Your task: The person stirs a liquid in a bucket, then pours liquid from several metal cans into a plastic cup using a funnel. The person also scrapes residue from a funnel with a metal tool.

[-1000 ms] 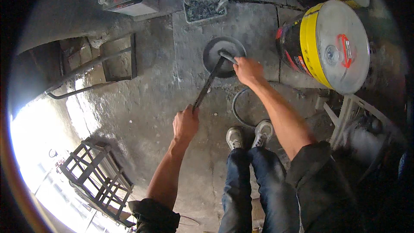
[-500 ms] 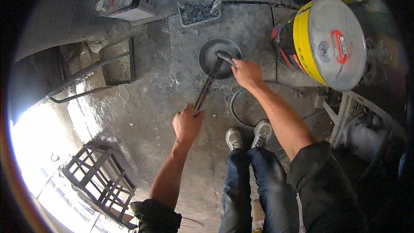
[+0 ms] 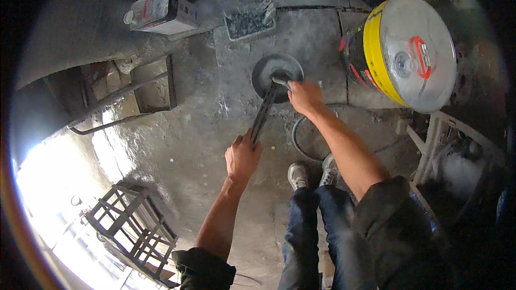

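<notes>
My left hand (image 3: pixel 243 156) is closed round the near end of a long dark slotted metal bar (image 3: pixel 262 115). The bar slants away from me, its far end over a round grey pan (image 3: pixel 297 66) on the floor. In my right hand (image 3: pixel 306 98) is a short grey tool (image 3: pixel 281 82), possibly a brush; its exact kind is unclear. The tool's tip meets the bar's far end above the pan. Fingers hide part of its handle.
Behind the pan lies a tray (image 3: pixel 250 36) of dark bits. Large yellow-banded drums (image 3: pixel 419 53) stand at right, a white can (image 3: pixel 169 12) at back left. A hose (image 3: pixel 295 137) curls near my shoes. A metal rack (image 3: pixel 131 225) stands at lower left.
The whole view has shifted slightly. My left hand and the bar's near end are a little closer to the pan. Both hands keep their holds.
</notes>
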The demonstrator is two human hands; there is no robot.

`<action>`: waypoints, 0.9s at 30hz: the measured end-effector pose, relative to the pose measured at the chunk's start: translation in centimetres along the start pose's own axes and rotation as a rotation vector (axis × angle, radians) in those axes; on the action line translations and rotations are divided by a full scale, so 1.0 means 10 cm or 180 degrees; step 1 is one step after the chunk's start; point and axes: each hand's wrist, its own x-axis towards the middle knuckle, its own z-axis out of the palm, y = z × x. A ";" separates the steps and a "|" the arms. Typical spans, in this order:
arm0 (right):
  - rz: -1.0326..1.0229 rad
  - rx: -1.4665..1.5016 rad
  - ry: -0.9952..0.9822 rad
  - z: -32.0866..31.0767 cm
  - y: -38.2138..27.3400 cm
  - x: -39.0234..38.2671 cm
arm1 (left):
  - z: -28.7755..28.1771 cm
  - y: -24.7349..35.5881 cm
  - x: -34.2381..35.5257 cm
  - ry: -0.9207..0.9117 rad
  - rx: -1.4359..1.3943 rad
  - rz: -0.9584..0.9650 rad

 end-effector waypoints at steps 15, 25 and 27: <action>-0.0148 0.0267 -0.0070 -0.27 -0.31 -0.26 | -0.05 -0.28 -0.09 -0.0373 -0.0390 -0.0181; 0.0127 0.0448 0.0169 -0.11 -0.03 -0.05 | 0.05 -0.41 0.09 -0.0396 -0.0952 -0.0170; 0.0000 0.0642 -0.0345 -0.17 -0.40 -0.34 | -0.03 -0.50 0.02 -0.0710 -0.1438 -0.0916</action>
